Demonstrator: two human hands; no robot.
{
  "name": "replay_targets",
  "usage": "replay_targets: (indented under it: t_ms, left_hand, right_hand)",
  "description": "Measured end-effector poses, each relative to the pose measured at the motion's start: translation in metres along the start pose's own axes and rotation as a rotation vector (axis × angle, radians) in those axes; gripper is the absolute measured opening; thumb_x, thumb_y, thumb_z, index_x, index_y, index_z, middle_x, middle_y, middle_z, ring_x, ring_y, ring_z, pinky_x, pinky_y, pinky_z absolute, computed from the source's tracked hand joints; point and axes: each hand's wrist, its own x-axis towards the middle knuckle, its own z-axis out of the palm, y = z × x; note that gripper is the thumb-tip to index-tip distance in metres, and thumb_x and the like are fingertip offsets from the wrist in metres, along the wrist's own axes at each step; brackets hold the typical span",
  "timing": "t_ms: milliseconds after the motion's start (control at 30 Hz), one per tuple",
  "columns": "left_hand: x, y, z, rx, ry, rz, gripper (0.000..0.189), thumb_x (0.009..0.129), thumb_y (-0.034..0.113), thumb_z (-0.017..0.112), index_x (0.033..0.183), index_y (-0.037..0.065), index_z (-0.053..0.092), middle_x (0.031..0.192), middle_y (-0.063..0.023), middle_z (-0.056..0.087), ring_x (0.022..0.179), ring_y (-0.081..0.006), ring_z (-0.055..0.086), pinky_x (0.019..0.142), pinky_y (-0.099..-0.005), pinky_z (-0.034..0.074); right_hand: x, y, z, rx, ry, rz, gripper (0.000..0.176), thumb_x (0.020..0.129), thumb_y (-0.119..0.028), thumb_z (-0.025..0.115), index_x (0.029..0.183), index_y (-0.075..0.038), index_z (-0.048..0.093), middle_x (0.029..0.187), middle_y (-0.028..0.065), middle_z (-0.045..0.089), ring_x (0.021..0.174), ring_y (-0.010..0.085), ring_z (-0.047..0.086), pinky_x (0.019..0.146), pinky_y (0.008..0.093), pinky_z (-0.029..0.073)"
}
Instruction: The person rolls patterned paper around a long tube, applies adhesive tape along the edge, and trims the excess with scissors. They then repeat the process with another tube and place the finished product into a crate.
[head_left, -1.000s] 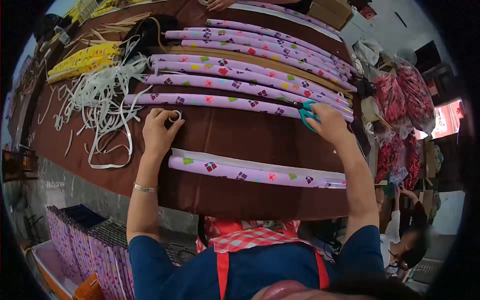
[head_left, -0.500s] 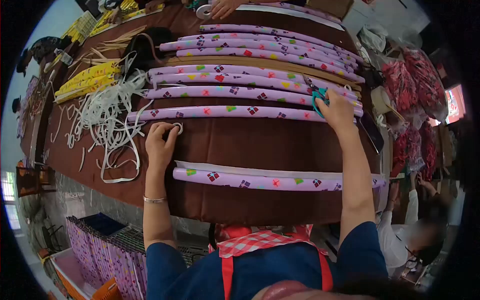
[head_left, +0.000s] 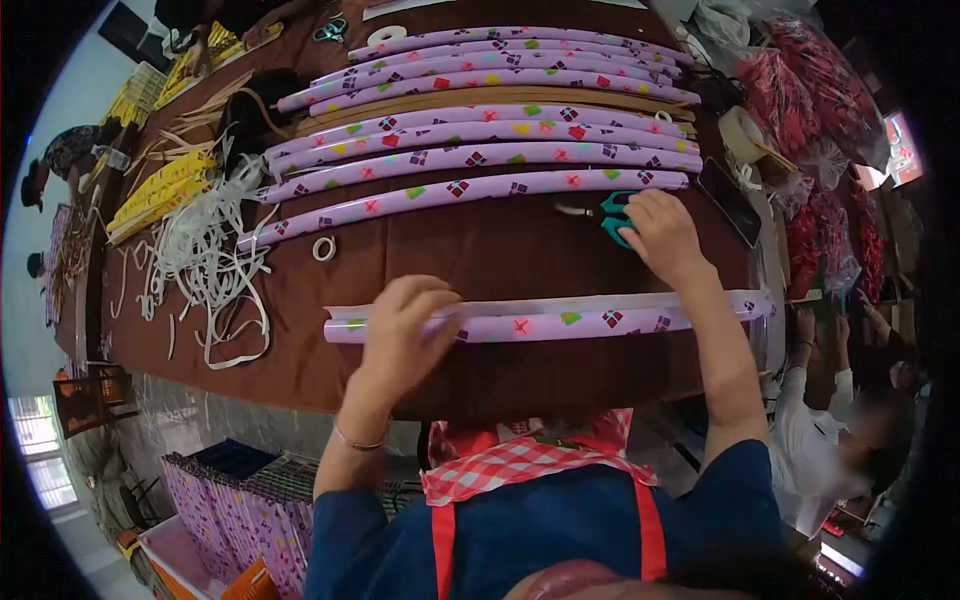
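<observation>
A long purple patterned roll lies crosswise near the table's front edge, with a pale strip along its far side. Over its left part is my left hand, blurred, its fingers bent; whether it touches the roll cannot be made out. My right hand is beyond the roll, its fingers at the teal handles of the scissors, whose blades point left. A small white tape ring lies flat on the brown table, left of centre. Several more purple rolls lie side by side farther back.
A heap of white strips and yellow packets are at the left. A phone and a larger tape roll lie at the right. Another person in white is at the lower right.
My left hand has left the tape ring and moved right and nearer, over the front roll. The scissors have come off the rear rolls onto the brown cloth with my right hand.
</observation>
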Motion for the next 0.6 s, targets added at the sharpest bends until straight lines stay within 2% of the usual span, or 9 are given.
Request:
replay_targets:
  t_ms: [33,100,300,367,433,467,600]
  left_hand:
    - [0.003,0.015,0.013,-0.010,-0.086,0.093,0.022,0.075,0.011,0.077,0.095,0.007,0.066,0.100,-0.0083,0.063,0.093,-0.0295,0.061,0.080,-0.0411,0.049]
    - [0.000,0.029,0.041,-0.058,-0.122,0.153,0.026,0.072,0.011,0.079,0.095,0.008,0.066,0.101,-0.0084,0.063,0.095,-0.0299,0.059,0.079,-0.0418,0.048]
    - [-0.003,0.038,0.064,0.074,-0.209,0.175,0.027,0.072,0.015,0.078,0.096,0.011,0.066,0.103,-0.0045,0.061,0.096,-0.0274,0.057,0.082,-0.0400,0.045]
    - [-0.006,0.034,0.069,0.119,-0.214,0.195,0.031,0.072,0.016,0.077,0.099,0.013,0.063,0.103,-0.0029,0.059,0.098,-0.0248,0.057,0.081,-0.0408,0.043]
    - [-0.003,0.034,0.071,0.168,-0.223,0.193,0.033,0.072,0.015,0.076,0.102,0.014,0.063,0.104,-0.0031,0.059,0.098,-0.0250,0.057,0.081,-0.0408,0.044]
    - [-0.003,0.035,0.072,0.216,-0.226,0.183,0.035,0.073,0.015,0.075,0.105,0.014,0.062,0.105,-0.0033,0.059,0.098,-0.0252,0.057,0.082,-0.0409,0.044]
    - [-0.003,0.037,0.067,0.277,-0.274,0.218,0.037,0.074,0.015,0.074,0.109,0.014,0.062,0.106,-0.0038,0.059,0.099,-0.0256,0.057,0.082,-0.0407,0.044]
  right_hand:
    - [0.001,0.000,-0.001,-0.030,0.071,-0.003,0.026,0.077,-0.016,0.074,0.095,-0.004,0.060,0.100,0.0115,0.062,0.098,0.0301,0.058,0.086,0.0406,0.047]
    - [-0.001,-0.005,-0.017,0.036,0.097,0.053,0.023,0.077,-0.013,0.072,0.094,-0.003,0.061,0.098,0.0118,0.062,0.098,0.0311,0.058,0.087,0.0406,0.047]
    - [-0.071,-0.012,-0.062,0.090,0.210,0.230,0.019,0.079,-0.007,0.071,0.094,0.000,0.062,0.093,0.0142,0.063,0.091,0.0343,0.060,0.082,0.0434,0.049]
    - [-0.101,-0.023,-0.075,0.118,0.230,0.336,0.017,0.080,-0.006,0.071,0.093,0.001,0.062,0.091,0.0154,0.063,0.089,0.0348,0.060,0.079,0.0426,0.049]
    - [-0.133,-0.029,-0.074,0.050,0.241,0.359,0.016,0.080,-0.004,0.070,0.092,0.001,0.062,0.091,0.0159,0.063,0.088,0.0360,0.059,0.078,0.0428,0.049]
    - [-0.143,-0.034,-0.073,0.157,0.206,0.431,0.016,0.080,-0.003,0.070,0.093,0.002,0.062,0.094,0.0160,0.063,0.091,0.0367,0.059,0.081,0.0439,0.048]
    - [-0.154,-0.062,-0.065,0.139,0.232,0.433,0.024,0.078,-0.004,0.070,0.101,0.002,0.063,0.104,0.0147,0.062,0.102,0.0364,0.057,0.090,0.0443,0.047]
